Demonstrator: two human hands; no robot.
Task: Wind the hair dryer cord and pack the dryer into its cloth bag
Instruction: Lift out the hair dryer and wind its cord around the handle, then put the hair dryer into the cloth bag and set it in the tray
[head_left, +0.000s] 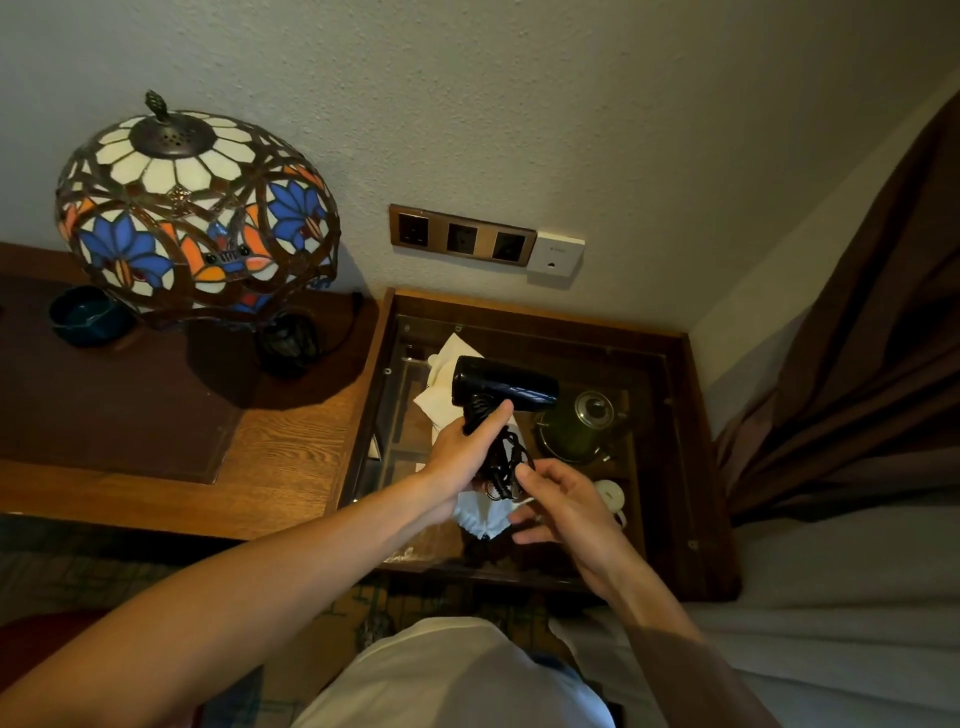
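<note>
While the left hand (460, 449) grips the glossy black dryer (504, 387), right hand (558, 501) pinches its looped cord (501, 462).

I count one black hair dryer (506, 387) and one black cord (503, 462), bunched in loops below the handle. Two bare hands are in my view: one left hand (462, 452) and one right hand (558, 501). On the wall I count one brown socket panel (461, 235) with three dark outlets in it, and one white wall plate (555, 257) just beside it. There is one stained-glass lamp (195, 213), one dark teal bowl (88, 314), one green lidded pot (579, 426), one white cup (612, 496) and one brown curtain (857, 374). I make out two pale cloth pieces: one cream cloth (441, 374), one white gathered cloth (480, 517).
</note>
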